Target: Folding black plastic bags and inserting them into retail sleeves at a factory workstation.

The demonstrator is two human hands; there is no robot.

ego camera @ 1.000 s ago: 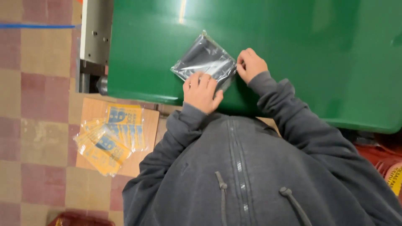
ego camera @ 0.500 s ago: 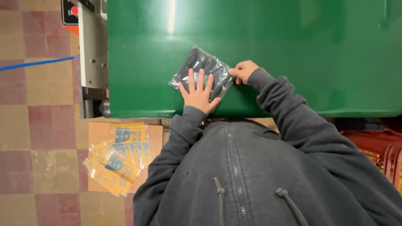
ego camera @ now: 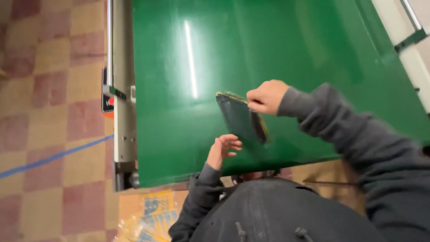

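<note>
Right hand (ego camera: 267, 96): I am pinching the dark plastic packet (ego camera: 241, 120) by its top corner.
Left hand (ego camera: 222, 150): spread, hovering beside.
Handling: likely light, floppy, slippery; best taken at the edges.

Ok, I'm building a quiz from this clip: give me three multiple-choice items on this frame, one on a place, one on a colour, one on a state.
1. Where is the dark flat packet?
A. on the checkered floor
B. over the green belt
C. on the cardboard

2. What colour is the belt?
A. green
B. blue
C. grey

3. How is the left hand?
A. pinching the packet
B. pressed flat on the packet
C. open, fingers spread, off the packet

Answers: 1 B, the right hand pinches its top edge and it stands tilted above the belt. 2 A, the whole wide surface is green. 3 C, its fingers show apart beside the packet's lower edge.
</note>
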